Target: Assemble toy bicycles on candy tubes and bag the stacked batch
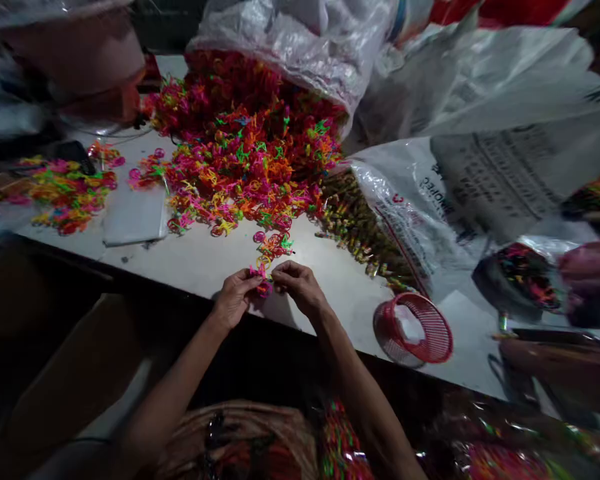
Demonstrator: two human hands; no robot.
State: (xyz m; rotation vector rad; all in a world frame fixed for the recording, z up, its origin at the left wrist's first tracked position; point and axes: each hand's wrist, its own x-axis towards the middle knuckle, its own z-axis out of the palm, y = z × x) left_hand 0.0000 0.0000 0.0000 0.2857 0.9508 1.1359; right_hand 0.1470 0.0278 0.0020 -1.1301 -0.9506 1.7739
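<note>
My left hand [235, 297] is closed in a pinch on a small pink plastic piece [264, 285] near the table's front edge. Right beside it, my right hand [300, 287] has its thumb and fingers pressed together at the piece's right side; whatever sits between those fingertips is too small to make out. Just beyond my hands lie a few loose plastic pieces [275, 245] in red, green and yellow, some with wheel-like rings. Behind them spreads a large heap of similar bright pieces [250, 160], spilling from a white sack [300, 33].
To the right, many thin stick-like items [355, 217] spill from a printed white sack [410, 193]. A red mesh basket [437, 327] stands at the table's front edge. At left are a pale flat stack [135, 217], more coloured pieces [70, 193] and a large bucket [80, 60].
</note>
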